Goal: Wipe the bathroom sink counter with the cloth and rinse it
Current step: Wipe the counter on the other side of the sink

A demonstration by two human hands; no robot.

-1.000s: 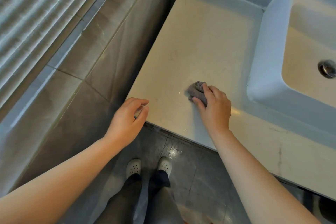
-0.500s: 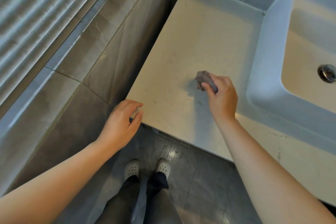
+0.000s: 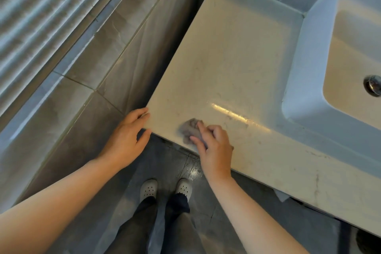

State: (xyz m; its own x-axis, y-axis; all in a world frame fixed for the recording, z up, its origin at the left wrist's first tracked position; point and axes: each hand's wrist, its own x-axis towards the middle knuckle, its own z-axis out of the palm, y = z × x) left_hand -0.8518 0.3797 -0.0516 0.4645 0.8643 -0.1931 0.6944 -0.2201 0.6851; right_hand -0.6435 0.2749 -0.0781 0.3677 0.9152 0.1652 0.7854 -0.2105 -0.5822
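Observation:
A pale stone counter runs from the wall corner to a white vessel sink at the right. My right hand presses a small bunched grey cloth onto the counter close to its front edge, near the left corner. Part of the cloth is hidden under my fingers. My left hand rests on the counter's left front corner, fingers apart, thumb under the edge, holding nothing. A wet streak shines on the counter to the right of the cloth.
The sink's metal drain shows at the far right. A grey tiled wall stands left of the counter, with ribbed panelling above it. Below are the dark tiled floor and my feet in white clogs.
My right hand has drawn the cloth back toward the front edge and to the left. My left hand has moved up onto the counter's corner.

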